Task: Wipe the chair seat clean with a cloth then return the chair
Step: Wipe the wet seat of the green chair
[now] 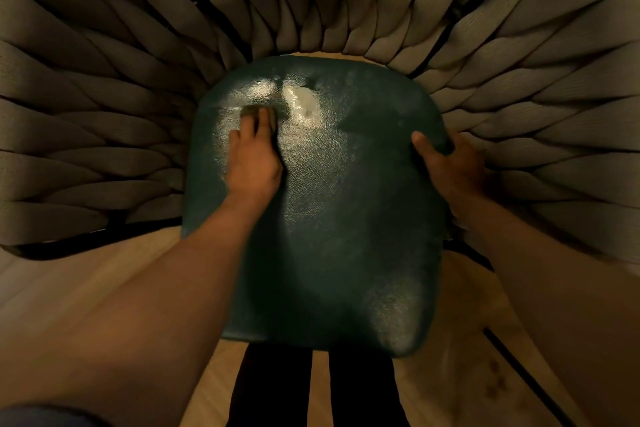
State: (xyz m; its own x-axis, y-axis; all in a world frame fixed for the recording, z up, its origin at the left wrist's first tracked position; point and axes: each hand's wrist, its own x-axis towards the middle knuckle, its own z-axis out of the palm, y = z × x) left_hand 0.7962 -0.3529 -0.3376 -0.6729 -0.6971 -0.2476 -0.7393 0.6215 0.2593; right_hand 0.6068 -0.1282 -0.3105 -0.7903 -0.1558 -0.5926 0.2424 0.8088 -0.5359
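Over the dark green chair seat (329, 204), the left hand (254, 156) presses a small cloth (254, 111) flat near the seat's far left part, fingers laid straight on it. At the seat's right edge the right hand (450, 163) has its grip closed around the rim, thumb on top. Woven rope backrest (138, 80) curves behind the seat.

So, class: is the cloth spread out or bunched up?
Bunched: the cloth is a small wad under the left hand's fingertips on the green seat.
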